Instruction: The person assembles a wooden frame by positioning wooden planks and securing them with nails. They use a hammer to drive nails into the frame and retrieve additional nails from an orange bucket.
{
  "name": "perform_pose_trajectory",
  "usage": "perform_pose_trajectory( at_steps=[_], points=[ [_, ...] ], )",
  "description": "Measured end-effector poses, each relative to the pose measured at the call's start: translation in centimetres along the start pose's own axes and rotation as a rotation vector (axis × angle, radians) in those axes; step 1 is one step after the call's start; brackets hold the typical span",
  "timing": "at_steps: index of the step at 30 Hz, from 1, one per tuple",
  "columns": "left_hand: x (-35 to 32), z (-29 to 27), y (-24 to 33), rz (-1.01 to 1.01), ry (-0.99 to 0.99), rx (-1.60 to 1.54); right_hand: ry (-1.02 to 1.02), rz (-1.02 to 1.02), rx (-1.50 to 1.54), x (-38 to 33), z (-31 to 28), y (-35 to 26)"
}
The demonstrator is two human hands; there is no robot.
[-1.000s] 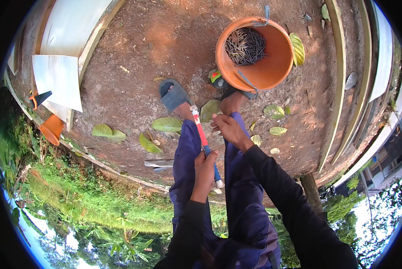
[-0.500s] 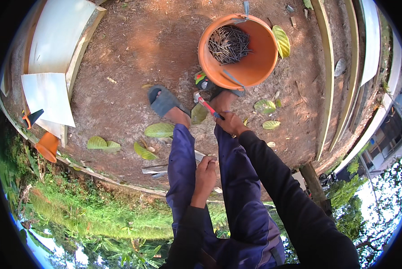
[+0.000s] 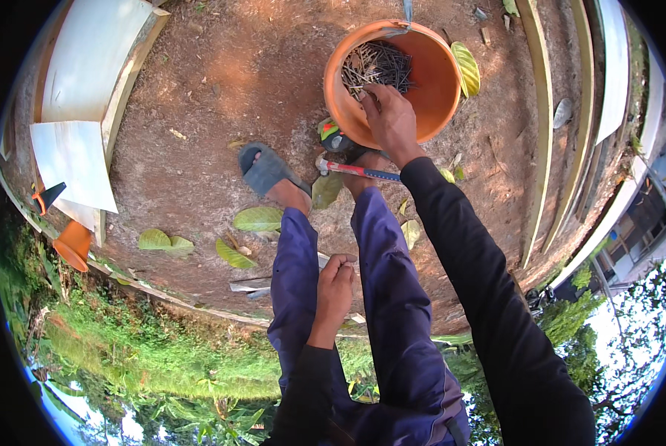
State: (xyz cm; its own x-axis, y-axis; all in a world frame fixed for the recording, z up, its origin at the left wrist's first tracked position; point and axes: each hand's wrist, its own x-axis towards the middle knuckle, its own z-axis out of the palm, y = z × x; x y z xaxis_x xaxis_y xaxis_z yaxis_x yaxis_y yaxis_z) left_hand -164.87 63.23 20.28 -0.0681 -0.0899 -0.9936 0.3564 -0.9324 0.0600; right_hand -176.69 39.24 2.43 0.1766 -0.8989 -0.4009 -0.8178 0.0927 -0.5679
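Observation:
My right hand (image 3: pixel 392 123) reaches over the near rim of an orange bucket (image 3: pixel 433 82). Its fingers are bent down, with thumb and fingertips slightly apart, at the pile of loose nails (image 3: pixel 374 65) inside. A claw hammer (image 3: pixel 362 172) with a red and dark handle lies across my right foot, out of my hand. Between my knees, my left hand (image 3: pixel 336 293) is closed in a fist; whatever it may hold is hidden. A tape measure-like tool (image 3: pixel 331 134), black with green and red, sits against the bucket's near side.
My sandalled left foot (image 3: pixel 266 169) stands on brown soil among large leaves (image 3: pixel 258 218). At left are white boards (image 3: pixel 73 163), a handsaw (image 3: pixel 48 196) and a small orange container (image 3: pixel 73 245). Long timbers (image 3: pixel 542 134) lie on the right; grass (image 3: pixel 162 349) grows behind me.
My right hand has let go of the hammer, now lying across my right foot, and has moved up into the bucket by the nails. My left hand stays closed between my knees.

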Motion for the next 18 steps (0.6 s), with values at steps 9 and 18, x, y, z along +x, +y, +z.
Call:
perform_pose_trajectory(
  at_steps=[9,18],
  points=[
    [1.4,1.3,2.3,-0.076,-0.141,-0.243,-0.15,-0.107,-0.549,6.9,4.7,4.4],
    [2.0,1.4,1.6,-0.058,-0.101,-0.322,-0.22,-0.18,-0.255,5.0,0.9,4.3]
  ],
)
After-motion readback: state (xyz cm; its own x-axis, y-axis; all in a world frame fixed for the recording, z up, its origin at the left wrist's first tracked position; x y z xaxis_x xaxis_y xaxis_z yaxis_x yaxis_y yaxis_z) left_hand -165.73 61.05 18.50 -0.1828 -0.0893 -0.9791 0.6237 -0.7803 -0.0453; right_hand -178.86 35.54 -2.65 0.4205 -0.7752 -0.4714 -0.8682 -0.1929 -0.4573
